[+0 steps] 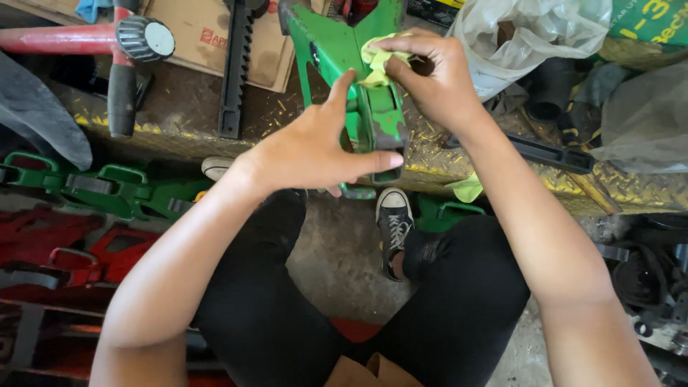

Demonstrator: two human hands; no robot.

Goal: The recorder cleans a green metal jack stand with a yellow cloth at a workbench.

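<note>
Head cam: the green jack stand [369,107] is sitting on the bench edge [179,132] dead ahead, long axis running near to far. Left hand [308,150] is gripping its near end; right hand [437,79] is pinching a yellow rag [378,61] against the top, closer in. Clutter's crowding both sides.

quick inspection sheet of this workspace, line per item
surface: worn yellow tread-plate ledge, dirty concrete floor below
job's things: green jack stand, yellow cloth pressed on it
clutter: black toothed bar, red-handled tool, plastic bag, cardboard
hands: left hand steadies the stand; right hand grips the cloth
cables: nothing seen
surroundings: more green stands and red stands on the floor at left
</note>
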